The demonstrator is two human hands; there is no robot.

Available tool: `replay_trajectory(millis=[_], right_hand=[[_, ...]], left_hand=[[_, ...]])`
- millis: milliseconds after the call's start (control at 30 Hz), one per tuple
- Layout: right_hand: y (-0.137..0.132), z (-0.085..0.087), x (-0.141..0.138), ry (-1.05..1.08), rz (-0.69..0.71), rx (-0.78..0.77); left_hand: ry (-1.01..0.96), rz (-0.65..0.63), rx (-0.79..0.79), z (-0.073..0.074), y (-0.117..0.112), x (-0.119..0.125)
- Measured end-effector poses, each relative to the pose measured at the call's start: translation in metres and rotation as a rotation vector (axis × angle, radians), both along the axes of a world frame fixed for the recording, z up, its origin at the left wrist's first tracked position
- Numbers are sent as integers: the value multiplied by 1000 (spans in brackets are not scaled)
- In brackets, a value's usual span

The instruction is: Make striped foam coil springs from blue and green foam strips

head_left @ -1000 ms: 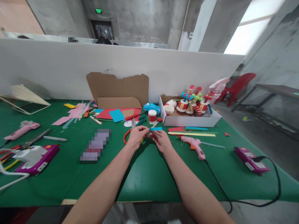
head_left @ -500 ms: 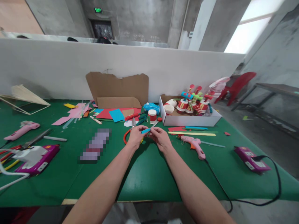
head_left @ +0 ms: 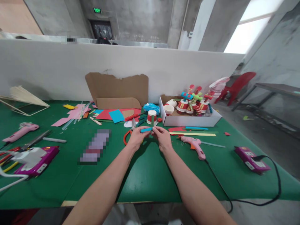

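Observation:
My left hand (head_left: pixel 137 137) pinches a blue paper strip (head_left: pixel 146 129) that lies level between both hands. The fingertips of my right hand (head_left: pixel 163 137) are closed where the blue strip meets a green paper strip (head_left: pixel 152 120), which points up and away. Just behind the strips an upside-down red and white paper cup (head_left: pixel 151 114) stands on the table. Partly hidden by my left hand, scissors with orange handles (head_left: pixel 126 136) lie on the tabletop, blades pointing away.
To the right, a white box (head_left: pixel 192 121) holds cup figures, and a pink glue gun (head_left: pixel 194 145) trails a cable. Red card and a blue paper square (head_left: pixel 116 116) lie behind. Another glue gun (head_left: pixel 22 131) and a purple power block (head_left: pixel 38 162) are at left.
The green strip has swung to stand more upright, in front of the cup. The blue strip has turned nearly level, and both hands have stayed close together.

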State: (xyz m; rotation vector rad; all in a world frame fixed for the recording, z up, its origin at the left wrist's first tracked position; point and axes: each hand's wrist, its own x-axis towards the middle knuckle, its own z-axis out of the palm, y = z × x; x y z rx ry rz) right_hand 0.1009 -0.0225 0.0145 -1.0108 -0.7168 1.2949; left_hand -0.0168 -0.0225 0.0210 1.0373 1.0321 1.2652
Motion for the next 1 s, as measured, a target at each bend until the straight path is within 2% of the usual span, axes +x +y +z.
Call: replay_trajectory(millis=[133, 333, 467, 733, 1000], right_hand=[[-1, 0, -2, -1, -37, 25], [-6, 2, -5, -25, 62, 45], [-6, 2, -4, 6, 122, 34], [-2, 2, 0, -114, 43, 16], [-2, -1, -2, -190, 106, 65]], left_hand=[[-12, -12, 18, 0, -1, 2], [-40, 99, -32, -1, 3, 0], [-25, 107, -37, -1, 3, 0], [-6, 95, -9, 3, 0, 1], [15, 144, -20, 3, 1, -1]])
